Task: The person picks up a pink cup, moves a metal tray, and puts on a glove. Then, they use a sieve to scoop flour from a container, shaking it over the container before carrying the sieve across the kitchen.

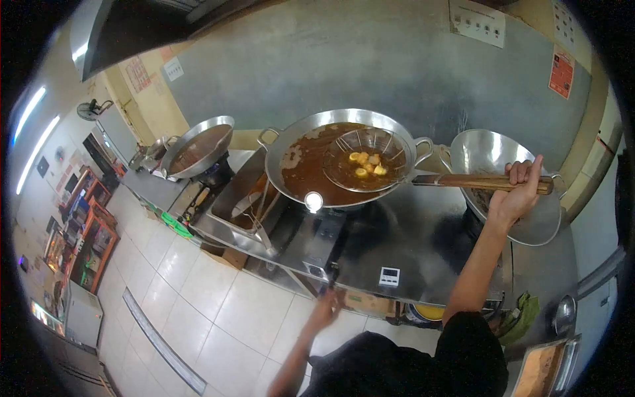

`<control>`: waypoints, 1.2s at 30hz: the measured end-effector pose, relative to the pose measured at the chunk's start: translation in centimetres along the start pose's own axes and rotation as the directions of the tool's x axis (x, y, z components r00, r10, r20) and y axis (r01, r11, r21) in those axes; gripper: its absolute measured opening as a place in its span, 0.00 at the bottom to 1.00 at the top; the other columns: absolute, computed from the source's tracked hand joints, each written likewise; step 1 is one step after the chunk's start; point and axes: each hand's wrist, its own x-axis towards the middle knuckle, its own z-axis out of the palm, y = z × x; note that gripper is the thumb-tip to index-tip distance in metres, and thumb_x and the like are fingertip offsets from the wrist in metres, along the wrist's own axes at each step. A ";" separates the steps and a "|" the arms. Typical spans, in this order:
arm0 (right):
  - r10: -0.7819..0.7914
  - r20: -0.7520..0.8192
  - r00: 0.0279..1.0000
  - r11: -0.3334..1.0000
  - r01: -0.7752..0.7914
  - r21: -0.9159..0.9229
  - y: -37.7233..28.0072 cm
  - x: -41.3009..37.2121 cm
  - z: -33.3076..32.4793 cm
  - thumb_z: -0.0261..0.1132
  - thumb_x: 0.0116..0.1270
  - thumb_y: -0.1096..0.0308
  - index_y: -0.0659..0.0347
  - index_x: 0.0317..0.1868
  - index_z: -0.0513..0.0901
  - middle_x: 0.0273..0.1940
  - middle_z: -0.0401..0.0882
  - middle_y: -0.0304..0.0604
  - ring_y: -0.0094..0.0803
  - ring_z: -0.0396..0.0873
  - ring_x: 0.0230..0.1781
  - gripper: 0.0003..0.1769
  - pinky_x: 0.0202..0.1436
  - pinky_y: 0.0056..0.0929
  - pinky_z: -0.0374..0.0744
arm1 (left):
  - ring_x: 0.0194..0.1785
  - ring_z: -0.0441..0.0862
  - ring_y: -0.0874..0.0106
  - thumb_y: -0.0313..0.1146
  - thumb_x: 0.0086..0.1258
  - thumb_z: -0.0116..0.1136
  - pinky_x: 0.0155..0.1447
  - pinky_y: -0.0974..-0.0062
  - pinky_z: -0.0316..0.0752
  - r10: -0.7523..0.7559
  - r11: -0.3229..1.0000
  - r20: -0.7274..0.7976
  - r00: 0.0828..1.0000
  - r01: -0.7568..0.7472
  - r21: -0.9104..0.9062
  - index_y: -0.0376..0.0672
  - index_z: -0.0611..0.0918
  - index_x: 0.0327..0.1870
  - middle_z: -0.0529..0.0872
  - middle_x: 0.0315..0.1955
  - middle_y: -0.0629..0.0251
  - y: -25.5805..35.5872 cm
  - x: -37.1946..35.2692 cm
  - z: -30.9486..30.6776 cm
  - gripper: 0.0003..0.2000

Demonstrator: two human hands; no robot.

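Observation:
My right hand (518, 195) grips the long wooden handle (463, 181) of a wire skimmer (334, 173), with one finger pointing up. The skimmer's round basket sits in a large two-handled wok (304, 124) of brown oil (297, 178). Several golden fried pieces (368, 164) lie in the basket. My left hand (323, 312) is low at the stove's front edge, its fingers closed by a small dark part (333, 272) below the wok. What those fingers hold is too small to make out.
Another wok (198, 147) with brown liquid stands on the left. A metal tray (231, 215) with utensils is beside the big wok. To the right is a third wok (486, 149). A white timer (389, 276) rests on the steel counter (423, 231).

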 end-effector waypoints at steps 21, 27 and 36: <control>-0.014 0.265 0.964 0.950 0.095 -0.297 6.4 -0.2 0.1 0.65 0.64 0.71 0.60 0.36 0.73 0.31 0.72 0.37 0.24 0.72 0.32 0.08 0.48 0.32 0.78 | 0.51 0.80 0.58 0.45 0.57 0.59 0.55 0.63 0.74 -0.815 0.579 0.213 0.539 0.758 0.300 0.44 0.83 0.43 0.84 0.41 0.52 -13.4 -38.4 13.5 0.18; -0.037 0.239 0.970 0.942 0.114 -0.316 5.1 -0.4 0.2 0.66 0.62 0.74 0.67 0.52 0.68 0.43 0.75 0.43 0.30 0.76 0.43 0.21 0.54 0.33 0.76 | 0.42 0.82 0.57 0.36 0.57 0.59 0.48 0.65 0.78 -0.706 0.671 0.012 0.708 0.664 0.329 0.46 0.83 0.41 0.86 0.36 0.57 -15.6 -39.4 14.3 0.12; -0.541 0.254 0.802 0.781 0.591 -0.204 0.9 -12.5 0.6 0.56 0.67 0.75 0.71 0.52 0.68 0.52 0.74 0.56 0.43 0.73 0.56 0.15 0.63 0.40 0.73 | 0.53 0.79 0.59 0.41 0.66 0.58 0.57 0.65 0.73 -0.845 0.526 -0.146 0.514 0.752 -0.398 0.37 0.80 0.49 0.83 0.46 0.52 -12.3 -33.5 14.1 0.17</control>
